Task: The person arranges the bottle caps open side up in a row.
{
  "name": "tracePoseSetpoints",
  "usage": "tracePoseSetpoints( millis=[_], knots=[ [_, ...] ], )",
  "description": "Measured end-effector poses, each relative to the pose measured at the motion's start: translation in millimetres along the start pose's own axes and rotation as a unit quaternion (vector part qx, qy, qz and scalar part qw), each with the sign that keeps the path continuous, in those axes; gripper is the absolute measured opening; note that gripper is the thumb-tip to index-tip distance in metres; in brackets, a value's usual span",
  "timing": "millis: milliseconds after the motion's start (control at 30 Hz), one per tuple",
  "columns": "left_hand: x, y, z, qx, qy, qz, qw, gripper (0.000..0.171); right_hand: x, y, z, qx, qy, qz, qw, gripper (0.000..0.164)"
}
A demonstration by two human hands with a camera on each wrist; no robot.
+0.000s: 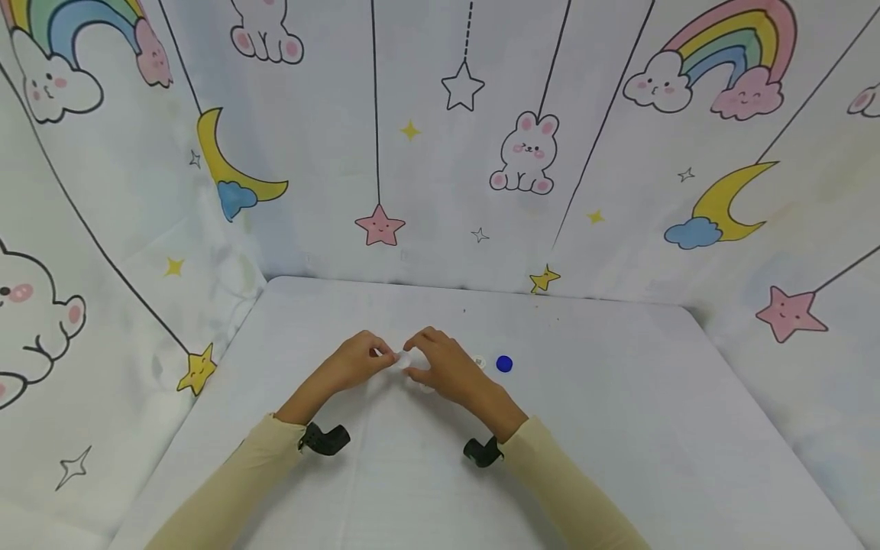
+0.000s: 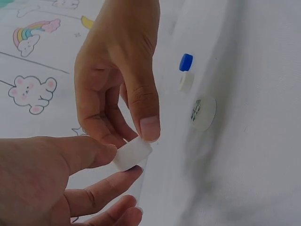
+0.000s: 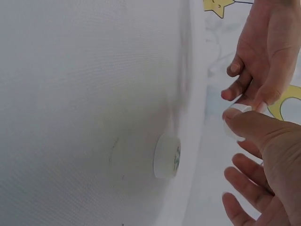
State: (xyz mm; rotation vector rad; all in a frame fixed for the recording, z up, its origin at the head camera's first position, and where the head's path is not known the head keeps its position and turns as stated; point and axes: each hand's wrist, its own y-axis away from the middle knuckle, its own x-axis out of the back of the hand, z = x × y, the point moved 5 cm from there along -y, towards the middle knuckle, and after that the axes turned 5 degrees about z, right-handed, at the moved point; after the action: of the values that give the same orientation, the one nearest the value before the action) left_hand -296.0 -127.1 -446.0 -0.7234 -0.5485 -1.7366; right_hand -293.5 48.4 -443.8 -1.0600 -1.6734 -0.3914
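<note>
A small white bottle cap (image 2: 133, 154) is up between my two hands over the table. My left hand (image 1: 357, 360) pinches it between thumb and fingertips, the thumb on one side and a finger beneath in the left wrist view. Across from it, my right hand (image 1: 447, 367) holds the cap's other edge, its thumb (image 3: 242, 121) lying over the cap and covering part of it. The other right fingers curl loosely below. Close under the right hand, a larger white cap with green print (image 2: 203, 113) lies on the table, mostly hidden in the head view.
Just right of my right hand, a blue cap (image 1: 505, 363) and another white cap (image 1: 480, 362) lie side by side on the white table (image 1: 605, 428). A cloth (image 1: 309, 137) printed with rabbits, stars and rainbows hangs behind and along the sides.
</note>
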Motion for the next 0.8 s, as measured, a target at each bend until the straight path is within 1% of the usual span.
tracePoseSetpoints(
  millis=[167, 367, 567, 700, 800],
  knots=[
    [-0.4, -0.3, -0.4, -0.003, 0.006, -0.010, 0.9999, 0.030, -0.3, 0.5, -0.1, 0.012, -0.018, 0.000, 1.000, 0.038],
    [-4.8, -0.6, -2.2, -0.009, 0.014, -0.026, 0.9995, 0.030, -1.1, 1.4, 2.0, 0.012, -0.029, -0.004, 0.999, 0.034],
    [-9.5, 3.5, -0.6, -0.040, 0.023, -0.036, 0.9983, 0.027, -1.9, 0.7, 3.7, 0.015, -0.025, -0.012, 1.000, 0.030],
    [-11.8, 6.3, -0.2, -0.055, 0.012, -0.045, 0.9974, 0.030, -2.9, 0.4, 3.8, 0.017, -0.018, -0.019, 1.000, 0.028],
    [-13.0, 7.1, 0.1, -0.067, -0.016, -0.033, 0.9971, 0.029, -4.0, -0.6, 2.4, 0.017, -0.008, -0.026, 0.999, 0.028]
  ],
)
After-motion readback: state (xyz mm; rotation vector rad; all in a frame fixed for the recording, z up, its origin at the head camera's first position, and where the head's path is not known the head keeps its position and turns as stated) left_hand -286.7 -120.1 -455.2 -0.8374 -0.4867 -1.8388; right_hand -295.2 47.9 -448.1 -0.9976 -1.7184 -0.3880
